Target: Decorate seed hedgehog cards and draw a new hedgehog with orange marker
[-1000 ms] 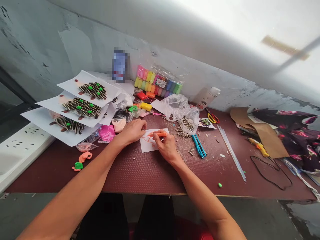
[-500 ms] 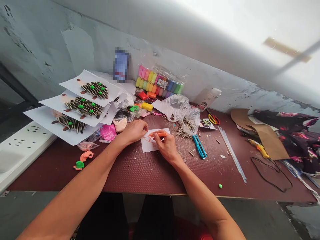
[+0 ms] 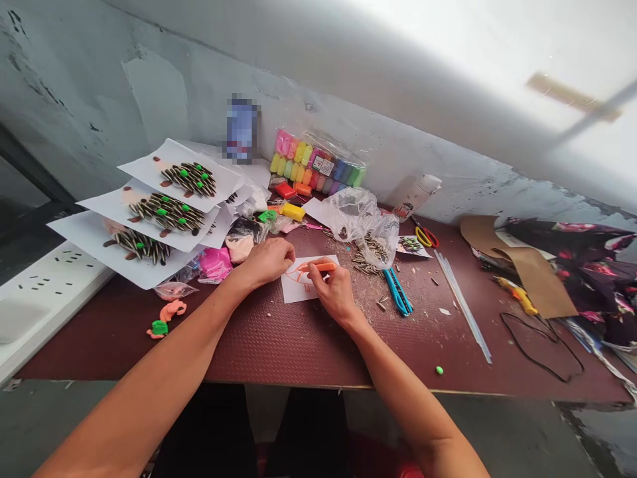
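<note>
A small white sheet of paper [image 3: 293, 292] with orange line drawing on it lies on the dark red table. My right hand [image 3: 334, 289] is closed around an orange marker [image 3: 324, 267], its tip at the drawn lines. At the sheet's upper left corner, the curled fingers of my left hand [image 3: 271, 259] press on the paper; their tips are partly hidden. Peach clay [image 3: 239, 248] in clear wrapping sits just left of that hand. Sunflower seeds [image 3: 368, 259] lie scattered to the right of the paper, beside a blue box cutter [image 3: 397, 292].
Stacked sheets with seed hedgehogs [image 3: 164, 212] and a white power strip [image 3: 50, 285] occupy the left. Packed coloured clay [image 3: 318, 162] leans on the wall. Rightward are scissors [image 3: 426, 238], clear glue sticks [image 3: 462, 305], a yellow glue gun [image 3: 520, 297] and its cord.
My right hand and the marker have shifted slightly to the right over the paper. My left hand stays in place.
</note>
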Tool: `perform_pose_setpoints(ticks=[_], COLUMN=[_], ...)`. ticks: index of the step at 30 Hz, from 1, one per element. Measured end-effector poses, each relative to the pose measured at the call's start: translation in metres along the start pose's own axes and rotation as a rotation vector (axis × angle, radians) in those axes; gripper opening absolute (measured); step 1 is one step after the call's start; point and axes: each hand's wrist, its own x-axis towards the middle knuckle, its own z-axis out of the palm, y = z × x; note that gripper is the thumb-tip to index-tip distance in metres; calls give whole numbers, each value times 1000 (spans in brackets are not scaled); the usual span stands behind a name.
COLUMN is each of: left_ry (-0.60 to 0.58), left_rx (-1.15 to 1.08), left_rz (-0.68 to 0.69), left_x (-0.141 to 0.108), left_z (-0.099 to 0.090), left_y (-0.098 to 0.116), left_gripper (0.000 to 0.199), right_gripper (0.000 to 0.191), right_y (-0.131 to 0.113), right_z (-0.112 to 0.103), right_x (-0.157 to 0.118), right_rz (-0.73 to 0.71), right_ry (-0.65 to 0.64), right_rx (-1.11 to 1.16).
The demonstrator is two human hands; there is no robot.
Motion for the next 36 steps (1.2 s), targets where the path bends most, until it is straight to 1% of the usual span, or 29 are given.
perform_pose_setpoints(ticks=[14,18,23,28,36], left_ry=[10,4,-2,-5,-8], left_rx=[-7,-15,-12,-12,-6], left_rz=[1,-5,2,-5,-11], left_x=[-1,0,-1,0,-1], left_z=[0,0,-1,-2,-4], left_y=[0,0,0,1,3], left_gripper=[23,22,24,24,24], right_gripper=[29,30,29,30,29], right_y=[4,3,0,-3,-1], right_z=[1,0,-1,2,5], right_x=[0,0,-1,-2,-2], right_rz=[19,6,-18,-20,-27], right_ry=[11,-11,20,-22,-39], right_rx=[-54,-12,14,61,53])
